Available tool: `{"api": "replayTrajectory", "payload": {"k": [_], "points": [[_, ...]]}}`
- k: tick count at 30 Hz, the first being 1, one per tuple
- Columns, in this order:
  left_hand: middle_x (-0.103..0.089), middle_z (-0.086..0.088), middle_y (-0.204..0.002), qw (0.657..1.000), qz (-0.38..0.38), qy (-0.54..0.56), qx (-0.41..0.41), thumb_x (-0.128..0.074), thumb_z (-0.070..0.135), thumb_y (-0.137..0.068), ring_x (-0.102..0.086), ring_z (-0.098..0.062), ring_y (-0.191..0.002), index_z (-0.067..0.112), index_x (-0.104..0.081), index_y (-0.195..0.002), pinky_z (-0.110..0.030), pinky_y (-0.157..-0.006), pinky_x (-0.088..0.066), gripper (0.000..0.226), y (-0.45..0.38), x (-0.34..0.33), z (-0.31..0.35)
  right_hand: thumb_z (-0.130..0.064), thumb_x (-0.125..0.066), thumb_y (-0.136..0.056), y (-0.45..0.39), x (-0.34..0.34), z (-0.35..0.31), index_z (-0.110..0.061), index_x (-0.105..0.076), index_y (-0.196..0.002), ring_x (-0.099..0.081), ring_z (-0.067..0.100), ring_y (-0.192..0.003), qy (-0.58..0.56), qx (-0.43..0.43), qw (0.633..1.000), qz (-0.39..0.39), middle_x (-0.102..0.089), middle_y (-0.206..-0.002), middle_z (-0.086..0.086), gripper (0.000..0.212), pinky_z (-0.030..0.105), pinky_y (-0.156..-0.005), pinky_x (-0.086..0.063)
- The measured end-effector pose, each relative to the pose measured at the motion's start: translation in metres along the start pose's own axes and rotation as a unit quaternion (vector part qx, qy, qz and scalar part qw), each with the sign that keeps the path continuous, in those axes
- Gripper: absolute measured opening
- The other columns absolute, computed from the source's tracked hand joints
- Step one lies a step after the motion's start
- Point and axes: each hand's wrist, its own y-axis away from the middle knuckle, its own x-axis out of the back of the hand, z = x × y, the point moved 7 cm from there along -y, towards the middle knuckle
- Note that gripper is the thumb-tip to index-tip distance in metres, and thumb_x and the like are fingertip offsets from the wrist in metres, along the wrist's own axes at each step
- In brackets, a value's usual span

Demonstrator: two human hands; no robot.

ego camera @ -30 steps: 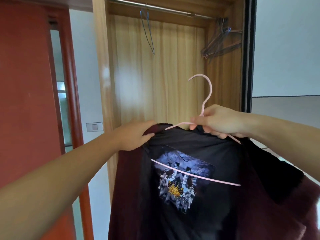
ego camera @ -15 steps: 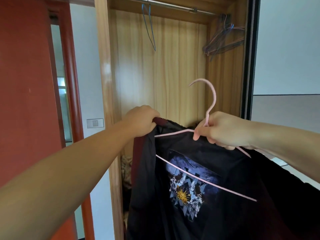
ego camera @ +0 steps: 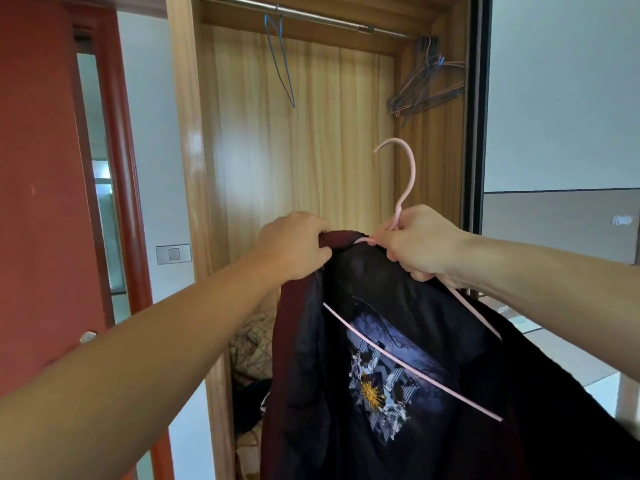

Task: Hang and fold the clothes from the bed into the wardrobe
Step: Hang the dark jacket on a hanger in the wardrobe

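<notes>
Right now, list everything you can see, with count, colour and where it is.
garment: one, dark maroon and black, printed, lower centre
pink hanger: one, pink, inside the garment
rail: one, silver, wardrobe top
blue hanger: one, blue, on rail
spare hangers: a bunch, mixed colours, rail's right end
door: one, red, left
wall switch: one, grey, beside the wardrobe
left hand: grips garment collar
right hand: grips pink hanger

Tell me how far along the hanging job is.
Done: the dark garment is partly on the pink hanger. In hand: the right hand grips the hanger's neck while the left hand pulls the collar over it. Left: hooking it on the rail, which carries only a blue hanger and bunched empty hangers.
</notes>
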Motion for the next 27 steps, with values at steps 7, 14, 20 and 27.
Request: {"api": "replayTrajectory", "payload": {"k": [7, 14, 20, 27], "points": [[-0.065, 0.001, -0.114, 0.977, -0.073, 0.029, -0.2, -0.057, 0.03, -0.095, -0.058, -0.02, -0.103, 0.019, -0.061, -0.124, -0.041, -0.087, -0.048, 0.032, -0.009, -0.004, 0.048, -0.011, -0.045, -0.096, 0.001, 0.002, -0.009, -0.002, -0.057, -0.096, -0.032, 0.013, -0.042, 0.014, 0.006, 0.999, -0.029, -0.049, -0.068, 0.01, 0.015, 0.023, -0.039, -0.023], [-0.068, 0.001, -0.099, 0.967, 0.019, -0.076, -0.244, -0.017, 0.055, -0.091, -0.063, -0.023, -0.086, 0.02, -0.064, -0.113, -0.042, -0.072, -0.052, 0.063, -0.022, 0.005, 0.048, -0.013, -0.045, -0.098, 0.008, 0.029, -0.013, -0.006, -0.058, -0.089, -0.036, 0.007, -0.037, 0.024, 0.061, 0.998, -0.018, -0.052, -0.068, 0.007, 0.016, 0.021, -0.036, -0.028], [-0.064, -0.002, -0.109, 0.964, -0.032, -0.059, -0.258, -0.042, 0.035, -0.102, -0.059, -0.022, -0.093, 0.018, -0.056, -0.121, -0.044, -0.08, -0.049, 0.029, -0.026, -0.004, 0.049, -0.011, -0.048, -0.098, 0.013, 0.049, -0.008, -0.005, -0.059, -0.098, -0.03, 0.01, -0.038, 0.003, 0.042, 0.999, -0.018, -0.048, -0.065, 0.008, 0.012, 0.019, -0.037, -0.021], [-0.062, -0.002, -0.124, 0.968, -0.071, -0.02, -0.238, -0.044, 0.031, -0.102, -0.058, -0.023, -0.107, 0.017, -0.054, -0.132, -0.041, -0.091, -0.045, 0.034, -0.019, -0.016, 0.032, -0.006, -0.048, -0.096, 0.016, 0.052, -0.009, -0.004, -0.061, -0.097, -0.029, 0.01, -0.037, 0.025, 0.048, 0.998, -0.033, -0.048, -0.064, 0.008, 0.014, 0.018, -0.037, -0.022]]}}
